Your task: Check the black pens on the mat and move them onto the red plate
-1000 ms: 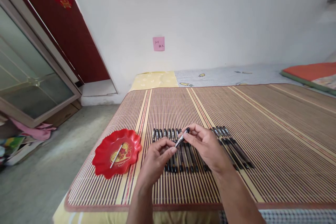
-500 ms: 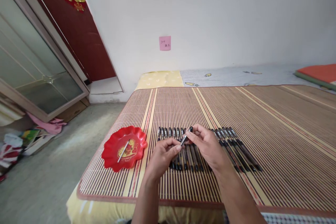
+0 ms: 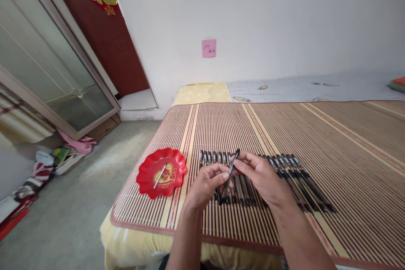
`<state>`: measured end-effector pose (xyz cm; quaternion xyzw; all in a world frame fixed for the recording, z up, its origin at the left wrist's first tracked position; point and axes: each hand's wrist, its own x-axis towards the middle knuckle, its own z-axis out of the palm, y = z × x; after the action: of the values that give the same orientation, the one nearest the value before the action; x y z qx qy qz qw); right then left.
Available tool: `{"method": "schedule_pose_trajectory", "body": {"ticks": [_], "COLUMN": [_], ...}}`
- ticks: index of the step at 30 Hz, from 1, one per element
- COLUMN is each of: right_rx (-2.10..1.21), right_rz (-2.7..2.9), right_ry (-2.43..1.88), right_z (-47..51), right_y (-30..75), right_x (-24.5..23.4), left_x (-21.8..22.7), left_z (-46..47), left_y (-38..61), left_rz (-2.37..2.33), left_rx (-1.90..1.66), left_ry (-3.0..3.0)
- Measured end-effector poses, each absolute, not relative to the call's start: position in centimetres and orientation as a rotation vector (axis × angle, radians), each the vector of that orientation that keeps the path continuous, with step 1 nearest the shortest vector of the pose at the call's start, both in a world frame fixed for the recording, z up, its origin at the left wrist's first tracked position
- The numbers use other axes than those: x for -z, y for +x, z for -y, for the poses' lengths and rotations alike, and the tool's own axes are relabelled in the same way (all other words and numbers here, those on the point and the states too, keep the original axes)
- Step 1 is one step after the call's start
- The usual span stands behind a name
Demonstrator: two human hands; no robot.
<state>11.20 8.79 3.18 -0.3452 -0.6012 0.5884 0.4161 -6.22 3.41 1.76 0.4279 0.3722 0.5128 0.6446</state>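
Both hands meet over a row of pens on a striped mat. A black pen (image 3: 227,184) is pinched between them, slanting with its upper end to the right. My left hand (image 3: 207,183) grips around its middle with thumb and fingers. Nearer the top end, the fingertips of my right hand (image 3: 261,176) close on it. Beneath the hands lies a row of dark pens (image 3: 247,192), partly hidden by them. More pens (image 3: 297,177) lie side by side by my right wrist. Left of my hands sits a red wavy-rimmed plate (image 3: 143,177) holding a thin white stick (image 3: 160,176).
The striped mat (image 3: 218,130) covers a bed with a yellow cloth (image 3: 136,244) hanging over its front edge. A pink note (image 3: 209,48) is stuck to the wall behind. Left are a glass-panelled door (image 3: 60,63) and floor clutter (image 3: 42,166).
The view has swung left, so the scene sits further right. The pen between my hands has turned steeper, and more of its length shows below my left fingers.
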Motion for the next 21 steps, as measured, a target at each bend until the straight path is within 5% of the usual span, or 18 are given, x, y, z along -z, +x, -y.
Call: {"method": "schedule_pose_trajectory", "body": {"ticks": [8, 14, 21], "right_rx": [-1.490, -1.424, -1.383], "right_rz": [1.519, 1.543, 1.609], "right_ry": [-0.846, -0.858, -0.863], "right_z": [-8.3, -8.8, -9.1], "right_y": [10.3, 11.3, 12.9], "right_x": [-3.8, -3.7, -3.8], "left_x": [-2.6, -3.0, -1.3], "left_z": [-2.7, -2.8, -4.9], "left_y": [-7.7, -17.0, -21.5], "left_rz": [-0.942, -1.911, -2.345], "left_rx": [-1.198, -1.252, -0.889], "left_ry": [1.054, 1.244, 1.315]}}
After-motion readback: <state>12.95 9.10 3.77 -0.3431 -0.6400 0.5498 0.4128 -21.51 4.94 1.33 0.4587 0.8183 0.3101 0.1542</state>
